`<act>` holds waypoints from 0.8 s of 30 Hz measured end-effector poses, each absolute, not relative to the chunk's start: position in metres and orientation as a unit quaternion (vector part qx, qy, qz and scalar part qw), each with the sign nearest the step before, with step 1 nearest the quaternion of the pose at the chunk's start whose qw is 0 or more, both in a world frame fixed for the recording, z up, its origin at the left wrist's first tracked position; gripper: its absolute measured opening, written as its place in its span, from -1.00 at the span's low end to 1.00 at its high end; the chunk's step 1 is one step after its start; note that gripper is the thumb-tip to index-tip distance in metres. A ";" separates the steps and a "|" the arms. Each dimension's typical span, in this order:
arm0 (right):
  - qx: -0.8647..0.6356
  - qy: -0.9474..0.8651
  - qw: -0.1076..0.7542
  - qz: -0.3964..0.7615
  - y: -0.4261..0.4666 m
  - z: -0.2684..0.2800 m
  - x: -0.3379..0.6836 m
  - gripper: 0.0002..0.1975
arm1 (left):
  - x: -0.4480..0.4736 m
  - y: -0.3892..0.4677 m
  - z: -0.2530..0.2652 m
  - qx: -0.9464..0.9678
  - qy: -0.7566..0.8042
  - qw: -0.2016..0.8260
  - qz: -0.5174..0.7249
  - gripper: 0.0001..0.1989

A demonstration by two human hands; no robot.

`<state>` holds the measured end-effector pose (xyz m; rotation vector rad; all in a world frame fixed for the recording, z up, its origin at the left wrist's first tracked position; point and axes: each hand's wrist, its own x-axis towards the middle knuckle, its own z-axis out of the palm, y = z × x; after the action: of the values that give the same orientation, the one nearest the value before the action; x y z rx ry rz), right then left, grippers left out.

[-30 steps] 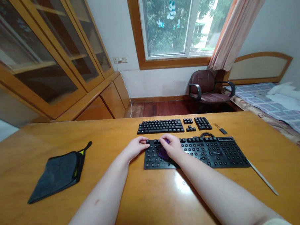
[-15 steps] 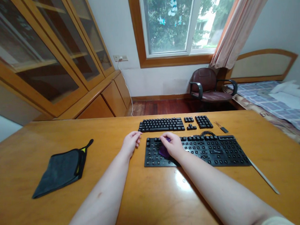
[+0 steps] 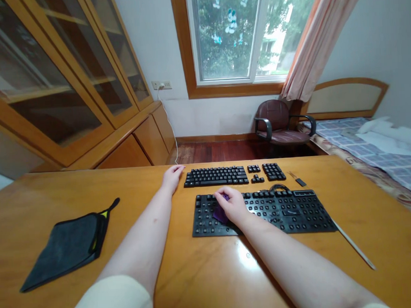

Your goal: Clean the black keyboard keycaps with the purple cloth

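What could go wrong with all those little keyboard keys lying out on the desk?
The loose keys lie close to the desk's far edge, and the left hand is right beside them, so a bump might muddle the rows or knock some off.

The right hand has a purple piece against the keyboard base; it could catch on the small raised bits there.

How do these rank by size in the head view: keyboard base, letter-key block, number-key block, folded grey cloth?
1. Keyboard base and folded grey cloth: too close to call, cloth nearer the camera.
2. Letter-key block.
3. Number-key block.
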<state>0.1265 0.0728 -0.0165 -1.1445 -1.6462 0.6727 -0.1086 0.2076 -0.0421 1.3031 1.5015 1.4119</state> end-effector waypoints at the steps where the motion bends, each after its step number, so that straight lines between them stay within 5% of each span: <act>1: -0.472 -0.677 0.492 0.278 0.073 -0.017 0.126 -0.79 | -0.108 0.213 -0.041 0.519 0.575 0.345 0.529 -0.70; 24: -0.488 -0.663 0.491 0.284 0.071 -0.013 0.127 -0.80 | -0.111 0.246 -0.052 0.724 0.529 0.290 0.336 -0.71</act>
<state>0.1274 0.0707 -0.0131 -1.1846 -1.6097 0.6900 -0.1106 0.2457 -0.0522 1.9312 1.4112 0.8957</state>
